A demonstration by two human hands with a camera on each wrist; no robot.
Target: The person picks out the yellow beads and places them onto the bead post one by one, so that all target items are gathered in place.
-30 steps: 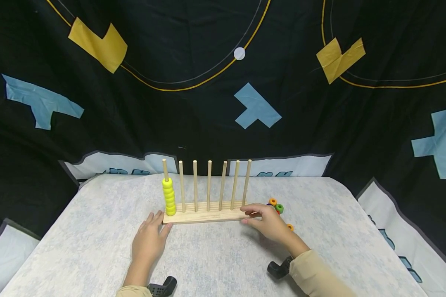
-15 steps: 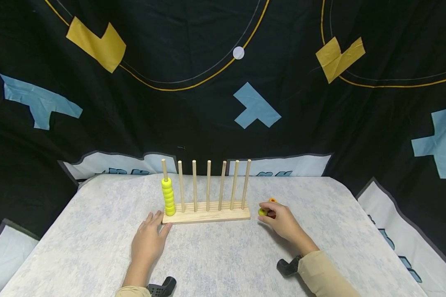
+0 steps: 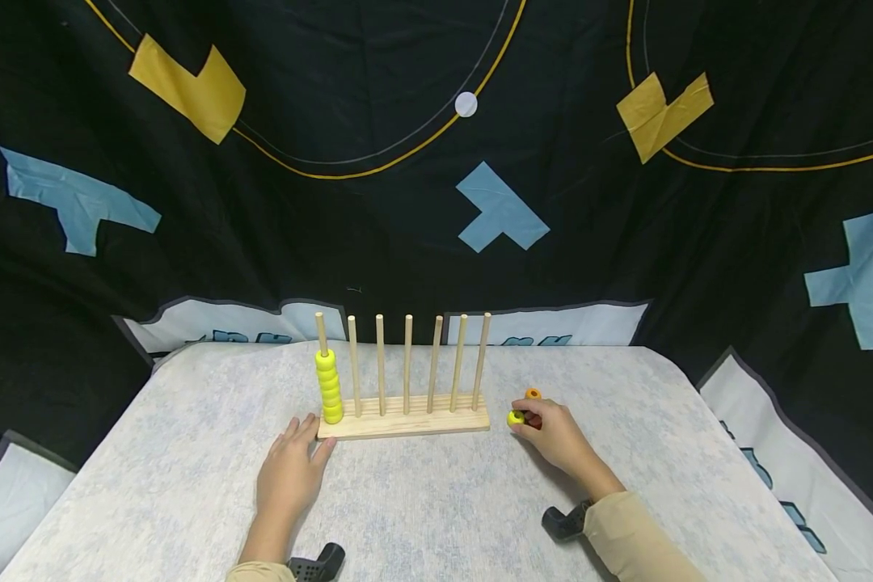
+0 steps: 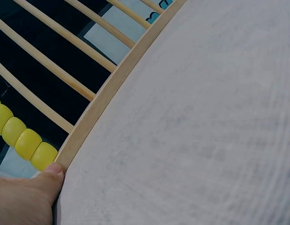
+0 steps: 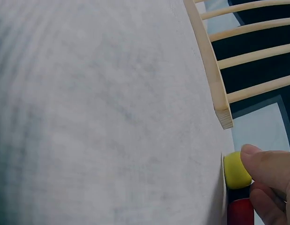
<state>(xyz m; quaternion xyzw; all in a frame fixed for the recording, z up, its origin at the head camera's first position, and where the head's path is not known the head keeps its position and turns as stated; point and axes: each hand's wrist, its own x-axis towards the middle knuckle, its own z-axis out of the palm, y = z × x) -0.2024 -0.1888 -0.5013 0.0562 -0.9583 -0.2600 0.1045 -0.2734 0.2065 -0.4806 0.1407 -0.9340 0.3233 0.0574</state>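
Note:
A wooden peg abacus [image 3: 415, 424] stands on the table, several yellow beads [image 3: 329, 388] stacked on its leftmost peg. My left hand [image 3: 288, 481] holds the left end of its base, the thumb on the front edge as the left wrist view shows. Just off the right end of the base, my right hand [image 3: 556, 436] pinches a loose yellow bead [image 5: 237, 170] between thumb and fingers. The bead is low at the tabletop. A red bead [image 5: 240, 212] lies beside it, partly hidden by the fingers. Behind the right hand sits an orange bead [image 3: 533, 394].
The other pegs [image 3: 407, 364] of the abacus are bare and stand upright. A pale patterned cloth [image 3: 422, 509] covers the table. At the back hangs a black curtain [image 3: 378, 234] with blue and gold shapes.
My right hand has moved right, from the base's right end to the loose beads, and now pinches a yellow one. The left hand stays put on the abacus.

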